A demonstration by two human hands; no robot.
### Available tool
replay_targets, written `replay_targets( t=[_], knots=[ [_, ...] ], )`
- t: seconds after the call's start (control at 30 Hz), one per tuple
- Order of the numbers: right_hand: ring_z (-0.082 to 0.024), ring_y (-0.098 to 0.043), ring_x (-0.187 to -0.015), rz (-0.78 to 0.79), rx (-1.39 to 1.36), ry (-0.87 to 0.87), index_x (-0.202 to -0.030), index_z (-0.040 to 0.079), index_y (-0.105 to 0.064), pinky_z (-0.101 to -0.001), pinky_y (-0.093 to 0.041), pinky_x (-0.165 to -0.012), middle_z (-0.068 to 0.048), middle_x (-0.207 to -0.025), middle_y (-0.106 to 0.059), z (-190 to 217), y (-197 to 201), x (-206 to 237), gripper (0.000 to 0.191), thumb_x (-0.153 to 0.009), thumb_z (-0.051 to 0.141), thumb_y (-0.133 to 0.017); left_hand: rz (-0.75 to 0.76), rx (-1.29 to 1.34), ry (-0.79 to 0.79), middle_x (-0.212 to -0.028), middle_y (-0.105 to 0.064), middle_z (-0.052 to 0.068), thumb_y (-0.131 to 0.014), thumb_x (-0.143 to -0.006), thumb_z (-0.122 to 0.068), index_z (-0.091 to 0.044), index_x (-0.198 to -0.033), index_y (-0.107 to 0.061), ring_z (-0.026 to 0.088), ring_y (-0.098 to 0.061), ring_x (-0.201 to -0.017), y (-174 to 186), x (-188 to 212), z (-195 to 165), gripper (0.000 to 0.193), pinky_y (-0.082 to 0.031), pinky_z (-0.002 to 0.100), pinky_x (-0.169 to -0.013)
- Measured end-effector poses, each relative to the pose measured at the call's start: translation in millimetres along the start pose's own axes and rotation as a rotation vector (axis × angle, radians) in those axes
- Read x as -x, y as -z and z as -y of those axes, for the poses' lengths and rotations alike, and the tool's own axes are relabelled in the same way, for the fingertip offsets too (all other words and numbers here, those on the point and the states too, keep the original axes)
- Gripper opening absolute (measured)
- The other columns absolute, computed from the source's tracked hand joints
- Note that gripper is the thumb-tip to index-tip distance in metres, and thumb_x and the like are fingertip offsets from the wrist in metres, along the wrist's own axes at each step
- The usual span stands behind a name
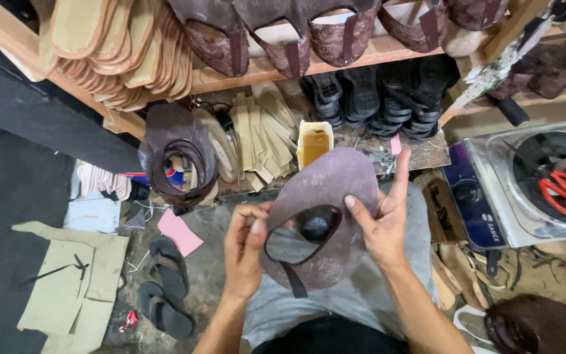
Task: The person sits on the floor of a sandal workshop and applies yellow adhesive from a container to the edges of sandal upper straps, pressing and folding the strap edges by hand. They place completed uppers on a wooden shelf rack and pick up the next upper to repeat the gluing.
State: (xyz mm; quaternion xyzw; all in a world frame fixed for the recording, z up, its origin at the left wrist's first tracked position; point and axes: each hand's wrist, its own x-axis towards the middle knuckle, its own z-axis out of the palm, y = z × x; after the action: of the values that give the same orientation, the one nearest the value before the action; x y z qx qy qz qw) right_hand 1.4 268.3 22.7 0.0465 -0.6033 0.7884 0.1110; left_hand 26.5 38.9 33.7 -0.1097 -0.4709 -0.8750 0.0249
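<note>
Both hands grip a brown leather sandal upper (335, 196) (oval cutout at centre): left hand (245, 252) pinching at nine o'clock, right hand (382, 223) at three o'clock.

We see two bare arms with no sleeves on them. Our left hand (244, 252) and right hand (382, 219) wear no gloves, no rings and no watch. The nails are short. The fingers look a bit dusty. Lower down we wear light grey shorts (335, 301) over our legs, and a dark top (329, 337) shows at the bottom edge.
</note>
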Motion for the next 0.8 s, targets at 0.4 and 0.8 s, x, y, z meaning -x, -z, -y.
replay_targets(
  t=[0.4, 0.8],
  knots=[
    [-0.018, -0.066, -0.11, 0.545, 0.0, -0.047, -0.169, 0.014, 0.009, -0.0319, -0.05, -0.101, -0.019, -0.127, -0.068, 37, -25, -22, 0.105, -0.096, 0.003, -0.067, 0.504, 0.071, 0.769, -0.124, -0.067, 0.004, -0.072, -0.096, -0.007, 0.001, -0.136, -0.055, 0.013, -0.061, -0.114, 17, 34, 84, 0.044, -0.048, 0.031, -0.103],
    [-0.036, -0.049, -0.106, 0.547, 1.405, 0.442, -0.114, 0.003, -0.074, -0.0491, -0.037, -0.087, -0.018, -0.107, -0.059, -50, -3, -113, 0.067, -0.08, 0.06, -0.072, -0.162, 0.066, 0.392, -0.121, -0.068, 0.002, -0.066, -0.093, -0.001, -0.002, -0.132, -0.058, 0.012, -0.066, -0.109, 55, 21, 49, 0.04, -0.052, 0.028, -0.097]
  ],
)
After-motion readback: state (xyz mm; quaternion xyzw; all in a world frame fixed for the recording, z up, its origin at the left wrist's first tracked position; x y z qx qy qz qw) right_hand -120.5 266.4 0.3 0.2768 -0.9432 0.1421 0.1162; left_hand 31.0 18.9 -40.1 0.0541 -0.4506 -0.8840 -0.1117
